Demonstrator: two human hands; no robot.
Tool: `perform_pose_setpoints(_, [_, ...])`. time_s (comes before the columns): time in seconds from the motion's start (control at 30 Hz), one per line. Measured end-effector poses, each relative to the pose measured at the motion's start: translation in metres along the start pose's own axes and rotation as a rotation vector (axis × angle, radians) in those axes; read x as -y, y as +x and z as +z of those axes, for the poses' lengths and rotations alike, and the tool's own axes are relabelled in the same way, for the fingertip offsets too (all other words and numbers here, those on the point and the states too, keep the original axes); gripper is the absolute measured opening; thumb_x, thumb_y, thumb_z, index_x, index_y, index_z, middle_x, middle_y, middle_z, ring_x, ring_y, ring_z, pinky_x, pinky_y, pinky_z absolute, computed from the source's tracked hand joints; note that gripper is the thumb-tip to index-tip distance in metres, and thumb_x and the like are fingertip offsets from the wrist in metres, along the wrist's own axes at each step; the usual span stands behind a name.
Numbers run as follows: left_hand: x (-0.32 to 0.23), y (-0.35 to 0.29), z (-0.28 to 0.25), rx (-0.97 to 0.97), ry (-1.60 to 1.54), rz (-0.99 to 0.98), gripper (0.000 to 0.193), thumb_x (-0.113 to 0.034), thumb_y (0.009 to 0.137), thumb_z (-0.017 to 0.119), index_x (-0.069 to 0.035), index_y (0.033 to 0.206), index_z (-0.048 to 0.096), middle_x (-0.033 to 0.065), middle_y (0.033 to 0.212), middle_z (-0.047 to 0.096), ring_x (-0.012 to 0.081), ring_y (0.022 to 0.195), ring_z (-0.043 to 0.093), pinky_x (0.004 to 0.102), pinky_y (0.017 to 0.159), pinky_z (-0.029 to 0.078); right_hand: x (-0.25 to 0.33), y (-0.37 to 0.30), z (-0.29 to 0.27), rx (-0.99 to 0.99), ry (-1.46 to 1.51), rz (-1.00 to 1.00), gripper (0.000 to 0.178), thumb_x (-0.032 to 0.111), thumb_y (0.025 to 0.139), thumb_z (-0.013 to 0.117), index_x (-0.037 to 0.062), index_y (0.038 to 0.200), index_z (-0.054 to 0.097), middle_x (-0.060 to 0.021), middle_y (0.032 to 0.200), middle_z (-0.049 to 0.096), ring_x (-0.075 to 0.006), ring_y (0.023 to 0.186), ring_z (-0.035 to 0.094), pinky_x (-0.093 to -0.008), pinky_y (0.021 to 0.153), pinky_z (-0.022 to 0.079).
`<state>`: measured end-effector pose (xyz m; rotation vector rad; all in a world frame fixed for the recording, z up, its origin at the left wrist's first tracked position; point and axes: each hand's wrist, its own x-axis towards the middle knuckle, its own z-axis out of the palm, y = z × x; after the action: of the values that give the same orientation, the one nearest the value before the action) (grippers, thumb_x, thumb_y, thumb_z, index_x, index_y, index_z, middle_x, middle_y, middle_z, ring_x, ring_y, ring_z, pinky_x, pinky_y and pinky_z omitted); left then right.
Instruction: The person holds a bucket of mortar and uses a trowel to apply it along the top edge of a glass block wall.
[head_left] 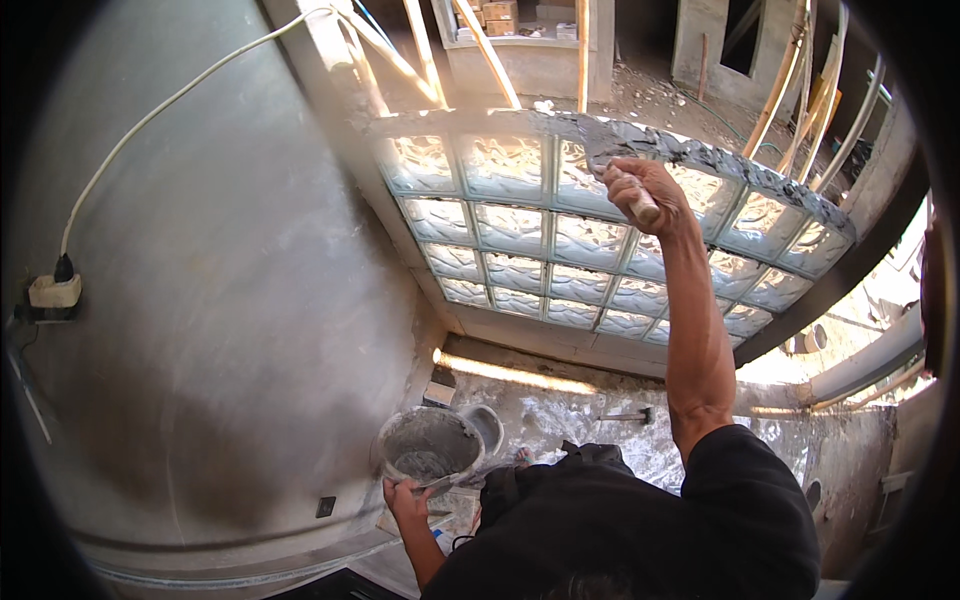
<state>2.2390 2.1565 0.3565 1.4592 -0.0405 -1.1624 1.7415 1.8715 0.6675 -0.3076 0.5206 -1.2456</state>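
My right hand [650,188] is wrapped round the pale handle of a trowel [646,210], out at the top of a glass block panel [550,235]. The trowel's blade is smeared with grey mortar and touches the panel's top edge. Along that edge to the right runs a rough bead of wet mortar [735,162]; the stretch to the left looks smoother. Low on the left, my left hand [407,502] grips the near rim of a grey bucket [383,447]. Mortar lies in its bottom and coats its inside.
A second bucket [487,428] stands beside the first, partly hidden. On the floor lies a hammer [628,415]. The grey plastered wall [230,280] at left carries a socket box [55,291] with a white cable [150,120]. Wooden poles [487,50] rise beyond the panel.
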Motion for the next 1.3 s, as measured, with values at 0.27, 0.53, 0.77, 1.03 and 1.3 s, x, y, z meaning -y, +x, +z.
perform_pose_setpoints(0.27, [-0.007,0.015,0.033,0.196,0.066,-0.073,0.047,0.005,0.068,0.050,-0.010,0.112,0.046,0.0125,0.106,0.044,0.0377,0.100,0.048,0.0661,0.077,0.055,0.011,-0.116,-0.042,-0.213,-0.149,-0.221,0.028,0.017,0.102,0.045,-0.0059,0.118,0.042,-0.0014,0.076,0.049,-0.0030,0.052,0.044,-0.0168,0.035,0.037])
perform_pose_setpoints(0.53, [0.010,0.040,0.035,0.370,0.200,0.058,0.049,0.005,0.067,0.050,-0.009,0.113,0.048,0.0125,0.107,0.046,0.0361,0.102,0.049,0.0652,0.078,0.056,-0.010,-0.039,0.015,-0.138,-0.562,-0.224,0.016,0.018,0.100,0.046,0.0038,0.095,0.048,-0.0008,0.073,0.050,-0.0047,0.050,0.044,-0.0174,0.038,0.040])
perform_pose_setpoints(0.77, [0.004,-0.004,0.063,0.272,0.149,0.009,0.047,0.003,0.065,0.050,-0.010,0.111,0.050,0.0129,0.104,0.048,0.0370,0.099,0.051,0.0649,0.075,0.056,0.051,-0.063,-0.009,-0.281,-0.618,-0.162,0.024,0.018,0.101,0.047,-0.0054,0.105,0.048,-0.0010,0.075,0.050,-0.0024,0.051,0.045,-0.0145,0.035,0.038])
perform_pose_setpoints(1.03, [0.036,-0.045,0.089,0.250,0.162,-0.010,0.038,0.002,0.066,0.050,-0.011,0.101,0.051,0.0089,0.104,0.050,0.0309,0.096,0.050,0.0565,0.070,0.057,0.170,-0.189,-0.096,-0.366,-0.609,-0.050,0.040,0.024,0.103,0.046,-0.0107,0.122,0.045,-0.0020,0.070,0.051,-0.0042,0.046,0.046,-0.0160,0.030,0.036])
perform_pose_setpoints(1.3, [0.085,-0.039,0.088,0.613,0.436,0.420,0.048,0.004,0.065,0.050,-0.009,0.111,0.052,0.0128,0.110,0.048,0.0358,0.099,0.049,0.0642,0.076,0.056,0.225,-0.274,-0.164,-0.347,-0.614,-0.066,0.038,0.025,0.103,0.045,-0.0082,0.121,0.050,-0.0032,0.072,0.053,-0.0055,0.049,0.050,-0.0164,0.037,0.045])
